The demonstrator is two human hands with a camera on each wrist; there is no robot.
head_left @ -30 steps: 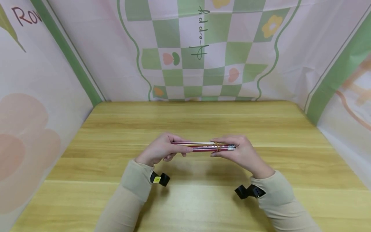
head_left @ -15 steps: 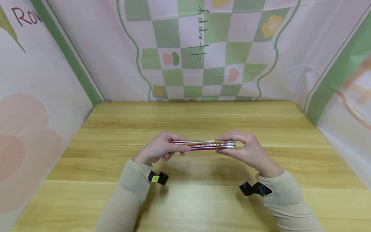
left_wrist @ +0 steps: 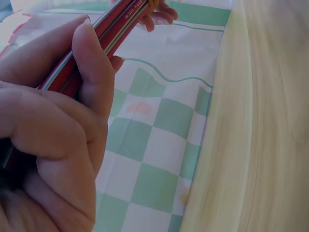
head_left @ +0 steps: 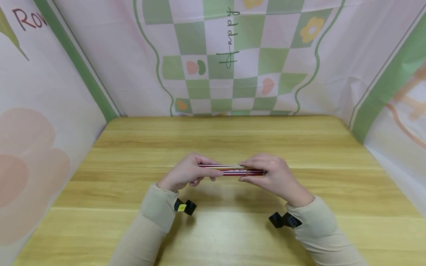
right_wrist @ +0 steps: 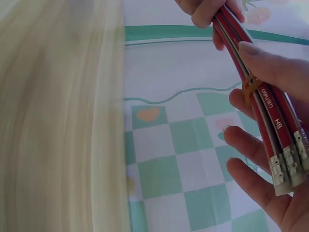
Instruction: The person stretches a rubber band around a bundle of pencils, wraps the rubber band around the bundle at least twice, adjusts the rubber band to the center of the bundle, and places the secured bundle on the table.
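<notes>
A bundle of red, dark-striped pencils (head_left: 234,173) lies level between the two hands, above the table. My left hand (head_left: 186,171) grips its left part, thumb along the near side. Around the right part runs a tan rubber band (head_left: 247,171), clearer in the right wrist view, where the band (right_wrist: 250,89) crosses the pencils near a printed "HB". My right hand (head_left: 276,177) pinches the bundle beside the band, its thumb on top and a finger underneath; its other fingers spread apart. Silver ferrules (right_wrist: 290,162) with pale erasers point into the right palm. The left hand hides the pencils' other ends.
A wood-grain table (head_left: 213,232) spreads beneath both hands. Behind it hangs a printed cloth (head_left: 219,88) with green checks, and more cloth rises at both sides. Each wrist carries a small black camera, such as the left one (head_left: 190,207).
The right hand first shifts right, baring the eraser ends, then slides back left over them to the band. The left hand and the bundle drift slightly right and left, staying gripped.
</notes>
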